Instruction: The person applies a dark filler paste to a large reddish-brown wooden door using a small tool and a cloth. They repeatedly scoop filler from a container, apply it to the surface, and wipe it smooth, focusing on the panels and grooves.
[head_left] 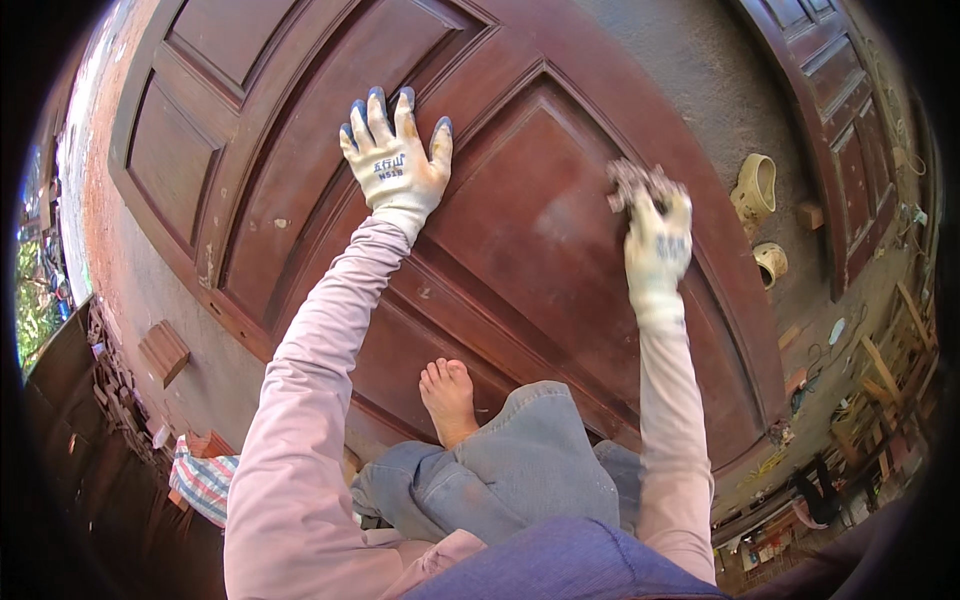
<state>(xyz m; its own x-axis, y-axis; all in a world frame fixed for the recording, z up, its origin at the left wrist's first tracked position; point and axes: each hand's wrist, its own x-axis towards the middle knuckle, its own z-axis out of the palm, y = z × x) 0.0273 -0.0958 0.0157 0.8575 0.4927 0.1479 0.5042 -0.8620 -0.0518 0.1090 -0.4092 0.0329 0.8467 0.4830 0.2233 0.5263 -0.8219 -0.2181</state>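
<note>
The gloved left grip [400,168] rests with fingers spread apart on a reddish-brown panelled door [530,260], which extends beneath both grips. The gloved right grip [660,245], slightly blurred, is clamped on a crumpled brownish wad [638,185] at its fingertips, above the door's right part. Right of that grip lie two pale clogs [757,185]; farther right is another panelled door [845,130]. Nearer the body than the left grip is a bare foot [448,400].

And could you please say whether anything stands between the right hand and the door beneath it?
Only the rag-like wad in the right hand lies between it and the panelled door; nothing else visible does.
</note>
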